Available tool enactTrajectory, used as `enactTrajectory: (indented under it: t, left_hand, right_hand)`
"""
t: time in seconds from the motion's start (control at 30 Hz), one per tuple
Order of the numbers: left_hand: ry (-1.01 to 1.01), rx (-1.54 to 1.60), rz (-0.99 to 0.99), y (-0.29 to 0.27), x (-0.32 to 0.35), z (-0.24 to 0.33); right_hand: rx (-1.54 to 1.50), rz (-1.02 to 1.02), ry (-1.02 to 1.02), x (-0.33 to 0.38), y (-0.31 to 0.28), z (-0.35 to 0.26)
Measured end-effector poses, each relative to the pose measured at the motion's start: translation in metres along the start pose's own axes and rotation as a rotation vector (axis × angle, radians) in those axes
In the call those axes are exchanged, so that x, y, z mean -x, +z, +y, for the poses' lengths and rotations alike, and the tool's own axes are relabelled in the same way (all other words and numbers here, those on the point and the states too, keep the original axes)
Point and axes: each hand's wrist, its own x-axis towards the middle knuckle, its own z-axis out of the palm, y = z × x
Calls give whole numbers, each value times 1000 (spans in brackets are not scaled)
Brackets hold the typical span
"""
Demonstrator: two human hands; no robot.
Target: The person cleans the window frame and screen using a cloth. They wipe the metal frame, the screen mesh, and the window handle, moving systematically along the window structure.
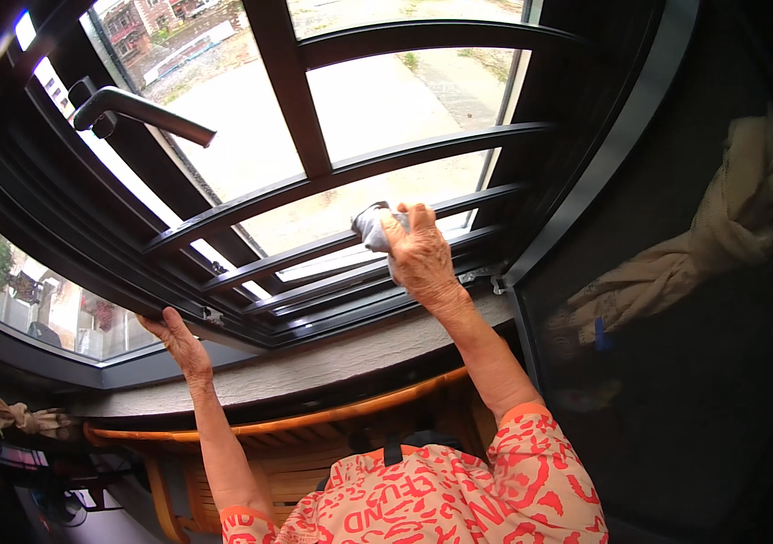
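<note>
My right hand [422, 254] is closed round a crumpled grey cloth [371, 227], pressed against one of the dark horizontal bars [305, 257] across the window. At the lower left, my left hand [178, 340] grips the bottom edge of a dark window frame [237, 337], its thumb on the near side and the fingers partly hidden behind it. A black lever handle [146, 113] sits on the frame's upper left. Bright ground shows through the glass behind the bars.
Below the window runs a pale, rough sill [323, 370]. A wooden bench with a curved top rail [286, 426] stands against it, close to my body. A knotted beige curtain [676, 254] hangs at the right, another [19, 410] at the far left.
</note>
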Motion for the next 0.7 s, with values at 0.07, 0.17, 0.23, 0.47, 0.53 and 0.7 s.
enactTrajectory:
  t: [0.07, 0.17, 0.23, 0.47, 0.53, 0.7]
  left_hand:
    - [-4, -22, 17, 5, 3, 1]
    - [-45, -183, 39, 4, 12, -3]
    - [-58, -295, 192, 13, 20, -1]
    - [328, -373, 278, 35, 56, 24]
    - [256, -289, 192, 53, 78, 45]
    - [-607, 518, -407, 87, 129, 71]
  right_hand:
    - [7, 3, 63, 7, -3, 21]
    - [-4, 23, 134, 16, -11, 49]
    - [-13, 49, 150, 18, -18, 62]
    - [-170, 12, 246, 20, -16, 66]
    - [-117, 58, 201, 20, -15, 60]
    - [-712, -66, 135, 21, -14, -2]
